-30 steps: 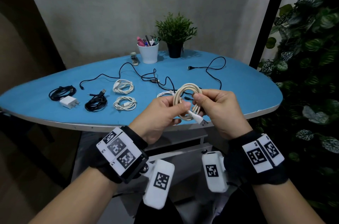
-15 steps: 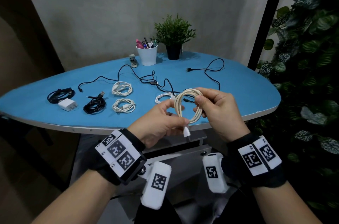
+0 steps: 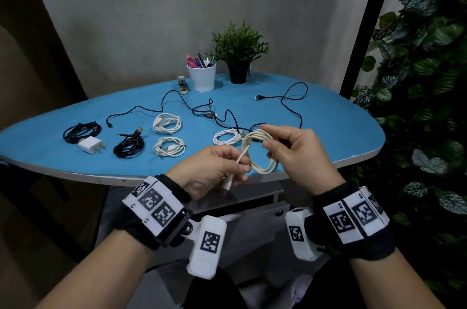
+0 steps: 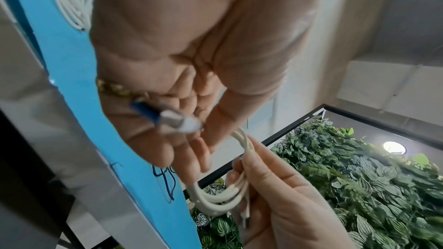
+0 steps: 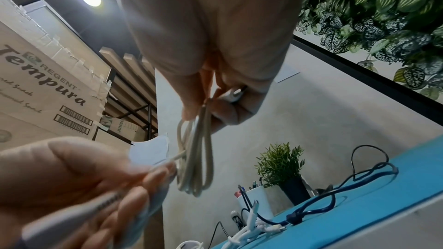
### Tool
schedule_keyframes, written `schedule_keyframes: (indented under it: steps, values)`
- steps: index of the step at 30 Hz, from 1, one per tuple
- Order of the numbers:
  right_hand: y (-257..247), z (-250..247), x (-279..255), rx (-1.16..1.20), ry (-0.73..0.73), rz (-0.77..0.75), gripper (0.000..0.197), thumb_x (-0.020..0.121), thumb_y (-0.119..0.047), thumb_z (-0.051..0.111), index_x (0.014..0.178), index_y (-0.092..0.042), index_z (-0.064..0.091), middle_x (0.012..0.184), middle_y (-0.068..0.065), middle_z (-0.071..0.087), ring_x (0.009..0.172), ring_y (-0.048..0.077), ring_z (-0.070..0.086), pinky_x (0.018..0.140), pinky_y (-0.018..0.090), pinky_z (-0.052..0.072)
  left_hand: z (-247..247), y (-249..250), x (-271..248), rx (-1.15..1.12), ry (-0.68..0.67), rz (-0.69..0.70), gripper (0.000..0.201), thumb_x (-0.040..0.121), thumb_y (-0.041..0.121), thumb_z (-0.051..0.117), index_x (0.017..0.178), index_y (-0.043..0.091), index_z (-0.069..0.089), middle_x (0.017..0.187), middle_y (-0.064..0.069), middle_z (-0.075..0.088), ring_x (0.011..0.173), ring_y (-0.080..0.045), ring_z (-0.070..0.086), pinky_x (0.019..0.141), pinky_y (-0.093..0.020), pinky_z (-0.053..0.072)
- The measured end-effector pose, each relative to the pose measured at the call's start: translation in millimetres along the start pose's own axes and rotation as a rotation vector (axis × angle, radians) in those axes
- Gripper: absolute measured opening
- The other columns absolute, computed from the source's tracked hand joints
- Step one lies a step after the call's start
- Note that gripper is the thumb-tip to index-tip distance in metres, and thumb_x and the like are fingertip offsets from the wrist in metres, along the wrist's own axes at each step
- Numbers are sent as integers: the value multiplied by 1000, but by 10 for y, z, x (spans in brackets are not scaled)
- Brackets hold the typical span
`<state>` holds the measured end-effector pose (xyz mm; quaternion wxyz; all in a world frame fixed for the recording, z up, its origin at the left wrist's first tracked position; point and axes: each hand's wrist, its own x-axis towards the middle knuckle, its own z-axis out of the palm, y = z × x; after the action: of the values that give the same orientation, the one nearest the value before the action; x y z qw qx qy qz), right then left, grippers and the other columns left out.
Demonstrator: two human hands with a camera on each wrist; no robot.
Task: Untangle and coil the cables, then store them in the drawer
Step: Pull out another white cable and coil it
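The right hand (image 3: 298, 154) pinches the cream cable (image 3: 260, 154), wound into a ring and held up just over the near edge of the blue tabletop (image 3: 328, 126). The left hand (image 3: 212, 172) pinches the loose end with its plug (image 4: 179, 122). I think the end needs wrapping around the ring now. Keep the ring pinched tight so the loops don't spring apart. Pull the end snug, not hard. One long black cable (image 3: 227, 116) still lies loose on the tabletop.
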<state>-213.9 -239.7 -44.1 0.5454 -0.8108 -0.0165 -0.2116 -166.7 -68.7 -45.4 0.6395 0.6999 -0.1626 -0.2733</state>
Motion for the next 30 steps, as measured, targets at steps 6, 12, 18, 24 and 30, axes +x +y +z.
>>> schedule_keyframes:
  steps: [6,12,18,24,30]
  values:
    - [-7,50,-14,-12,-16,15,27,88,-7,61,114,-14,67,91,-3,71,68,11,63,74,28,56,65,39,-29,-12,29,16,18,94,22,52,95,6,62,57,3,62,57,-9,60,47,-19,45]
    - [-9,20,-4,-5,-42,26,28,88,-7,62,114,-15,67,87,-6,70,72,16,66,79,35,57,7,79,-59,143,10,82,15,92,19,55,77,17,55,93,-5,71,85,-12,60,73,-25,42]
    - [31,30,-33,-143,-71,-4,22,92,-10,55,108,-15,69,74,-8,62,68,7,58,71,23,48,19,146,-135,259,-79,156,12,91,16,56,79,15,57,98,-6,61,90,-14,45,67,-17,34]
    - [-9,-53,-33,9,-29,52,22,89,-5,58,93,-22,72,65,-2,65,54,0,55,63,21,49,-78,260,-160,315,41,241,19,93,16,53,74,18,56,83,2,68,71,-8,56,65,-19,41]
    - [-97,-114,-33,243,-77,77,23,88,5,56,84,-13,70,65,8,64,57,11,59,53,19,48,-196,276,-155,680,267,330,12,85,27,66,74,20,67,70,-11,66,60,-27,53,62,-31,46]
